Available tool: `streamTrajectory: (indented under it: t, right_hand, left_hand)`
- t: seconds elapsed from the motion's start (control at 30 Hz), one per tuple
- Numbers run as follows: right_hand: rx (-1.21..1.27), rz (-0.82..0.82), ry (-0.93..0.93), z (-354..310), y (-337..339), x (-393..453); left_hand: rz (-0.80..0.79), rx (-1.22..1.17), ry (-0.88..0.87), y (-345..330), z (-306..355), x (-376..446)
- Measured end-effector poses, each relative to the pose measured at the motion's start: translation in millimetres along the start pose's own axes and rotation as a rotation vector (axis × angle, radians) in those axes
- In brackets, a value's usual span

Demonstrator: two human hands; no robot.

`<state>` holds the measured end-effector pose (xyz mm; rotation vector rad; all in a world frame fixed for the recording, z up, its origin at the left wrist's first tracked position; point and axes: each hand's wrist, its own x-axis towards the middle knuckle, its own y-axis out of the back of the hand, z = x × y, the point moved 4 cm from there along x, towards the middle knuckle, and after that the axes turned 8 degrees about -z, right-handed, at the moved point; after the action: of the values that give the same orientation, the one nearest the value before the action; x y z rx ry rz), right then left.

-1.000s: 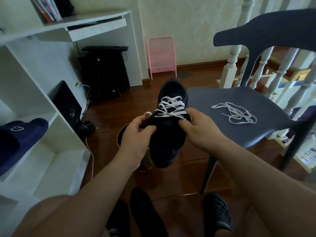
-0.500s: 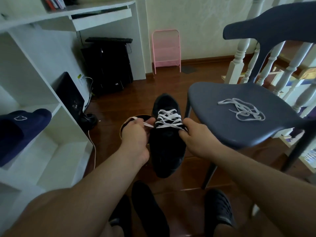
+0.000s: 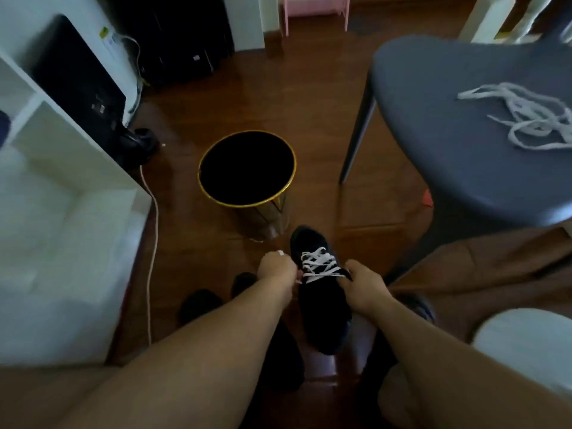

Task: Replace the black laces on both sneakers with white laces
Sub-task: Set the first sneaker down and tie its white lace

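A black sneaker threaded with a white lace is held low over the wooden floor, toe pointing away from me. My left hand pinches the left end of the white lace beside the shoe. My right hand grips the sneaker's right side at the lace's other end. A loose white lace lies bunched on the seat of the blue-grey chair at the right.
A round black bin with a gold rim stands on the floor just beyond the sneaker. White shelving fills the left, with a white cable running down its edge. Dark footwear lies under my arms.
Both hands have lowered the sneaker from chair height down toward the floor. The view has tilted downward, so the bin now shows whole.
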<state>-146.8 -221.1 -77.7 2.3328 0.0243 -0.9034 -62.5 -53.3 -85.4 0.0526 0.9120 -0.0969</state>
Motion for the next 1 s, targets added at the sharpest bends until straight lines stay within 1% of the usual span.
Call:
streamTrajectory:
  t: [0.1,0.17,0.3,0.37,0.4,0.47,0.53,0.57,0.67,0.73,0.77,0.83,0.93,1.0]
  right_hand:
    - [0.062,-0.034,-0.092,13.4,-16.0,20.3]
    - [0.07,-0.088,-0.138,22.2,-23.8,34.3]
    - [-0.05,-0.248,-0.169,44.3,-26.0,52.3]
    - [-0.049,-0.265,-0.192,55.9,-21.4,57.9]
    - [-0.01,-0.236,-0.221,62.1,-17.9,60.6]
    - [0.033,-0.154,-0.289,73.2,-12.1,66.0]
    - [0.032,-0.118,-0.28,77.0,-13.2,73.9]
    - [0.043,-0.106,-0.247,75.1,-15.2,78.4]
    - [0.147,-0.048,-0.169,60.5,-17.7,90.8]
    - [0.14,-0.053,-0.129,49.0,-18.0,99.2]
    - [0.12,-0.069,-0.111,44.3,-18.1,102.6]
    - [0.058,-0.096,-0.079,37.5,-17.3,107.2]
    - [-0.053,-0.156,-0.06,35.3,-19.9,112.8]
    - [-0.093,-0.16,-0.052,34.4,-21.8,115.9]
  left_hand:
    - [0.071,-0.03,0.02,-6.8,-7.4,27.9]
    - [0.065,-0.043,0.047,-10.4,-14.6,47.1]
    - [0.078,-0.014,0.154,-5.7,-27.9,80.8]
    - [0.091,0.014,0.183,-0.3,-30.7,89.8]
    - [0.101,0.053,0.17,3.5,-31.2,95.8]
    - [0.152,0.18,0.108,11.2,-28.7,107.6]
    - [0.146,0.307,0.082,14.9,-24.6,112.5]
    - [0.108,0.399,0.045,14.9,-22.3,111.6]
    - [-0.143,0.821,-0.173,5.1,-19.1,115.3]
    - [-0.268,0.999,-0.28,-0.6,-22.3,117.9]
    - [-0.307,1.028,-0.292,-3.3,-23.9,117.1]
    - [-0.335,1.063,-0.316,-7.1,-27.1,116.1]
    - [-0.323,1.154,-0.402,-10.2,-31.0,116.3]
    - [-0.31,1.206,-0.435,-11.6,-31.9,115.1]
